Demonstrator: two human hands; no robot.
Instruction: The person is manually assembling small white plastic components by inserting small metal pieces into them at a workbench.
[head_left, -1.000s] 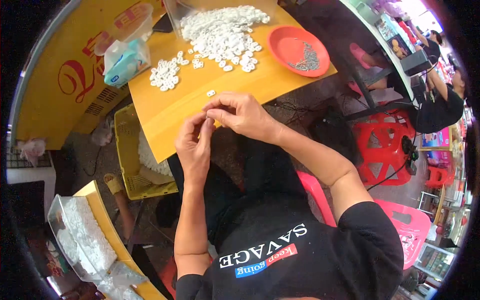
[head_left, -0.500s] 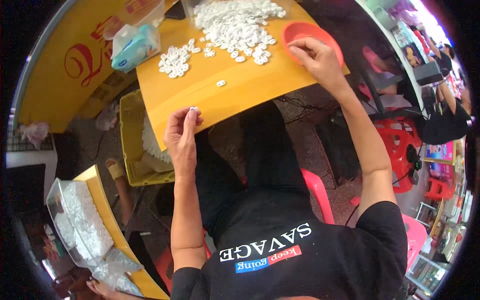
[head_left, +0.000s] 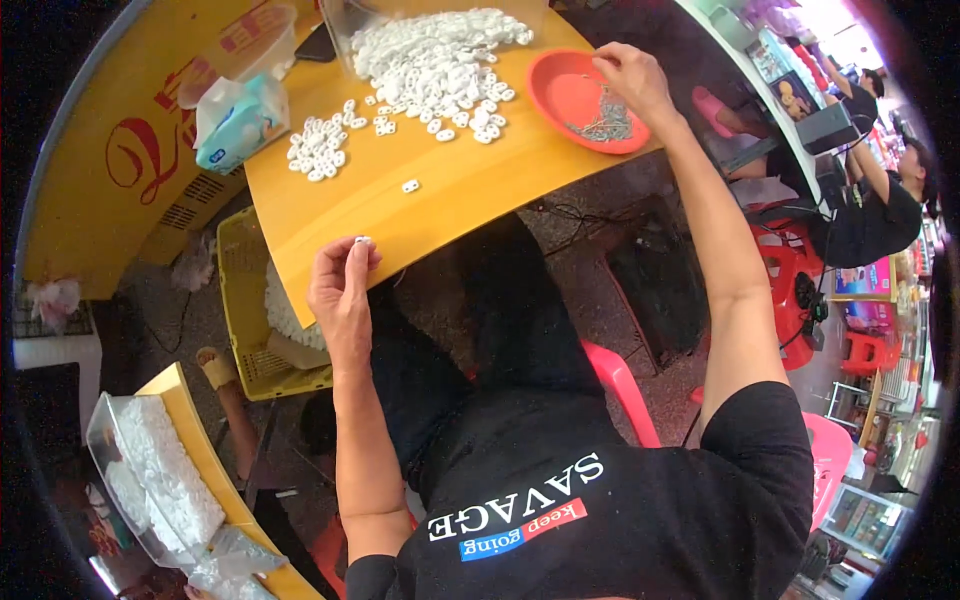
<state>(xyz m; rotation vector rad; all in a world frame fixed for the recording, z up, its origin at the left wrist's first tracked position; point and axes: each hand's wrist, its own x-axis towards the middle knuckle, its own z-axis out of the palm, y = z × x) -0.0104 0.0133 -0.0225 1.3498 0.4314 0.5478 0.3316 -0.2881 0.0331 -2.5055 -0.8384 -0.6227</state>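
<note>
My left hand (head_left: 341, 295) is closed at the table's near left edge. Thumb and forefinger pinch a small white plastic piece (head_left: 362, 241) there. At the far right rim of a shallow red bowl (head_left: 552, 105), my right hand (head_left: 638, 82) has its fingertips pressed together; anything between them is too small to make out. Thin grey metal pieces (head_left: 606, 122) lie in the bowl's right side. A single white oval piece with dark holes (head_left: 411, 186) rests on the yellow table between my hands. Beyond it are a small cluster of like pieces (head_left: 318, 148) and a large heap (head_left: 435, 65).
A blue tissue pack (head_left: 240, 125) and a dark phone (head_left: 316, 44) are at the table's far left. Below stands a yellow crate (head_left: 240, 330). A clear bin of white pieces (head_left: 165, 470) is at lower left. Other people are at the right edge and lower left.
My right hand has moved rightward across the red bowl to its far right rim, uncovering the grey pieces. My left hand keeps its pinch. The whole view has shifted slightly.
</note>
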